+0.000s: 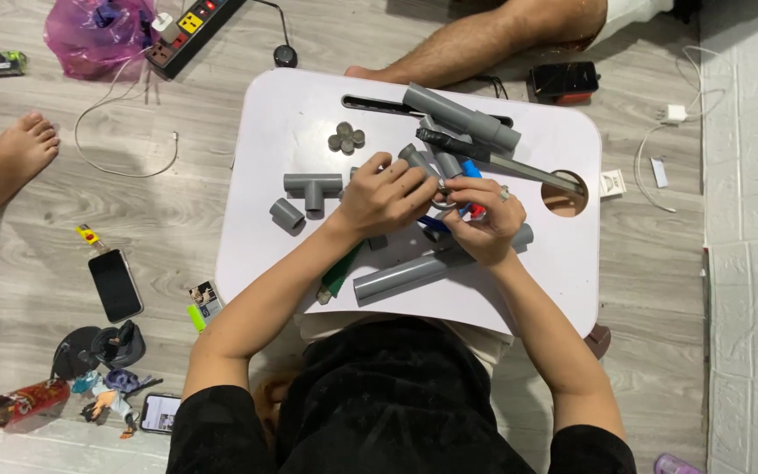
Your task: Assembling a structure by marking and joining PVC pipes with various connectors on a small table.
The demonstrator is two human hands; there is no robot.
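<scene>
Fingers of both hands (pixel 436 197) clamped on grey pipe fitting (pixel 418 160), long axis slanting up-left.

I have one head-worn view, looking almost straight down from well above onto the white lap table (pixel 291 114), taking in both forearms and the wooden floor (pixel 37 237) around.

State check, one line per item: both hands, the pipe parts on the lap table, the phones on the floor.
Left hand: closed on a grey fitting.
Right hand: pinching a small ring, hard to make out.
Tee fitting: lying loose on the white lap table.
Long grey pipe: lying flat, untouched.
Black phone: screen dark.
Second phone: screen lit.
</scene>
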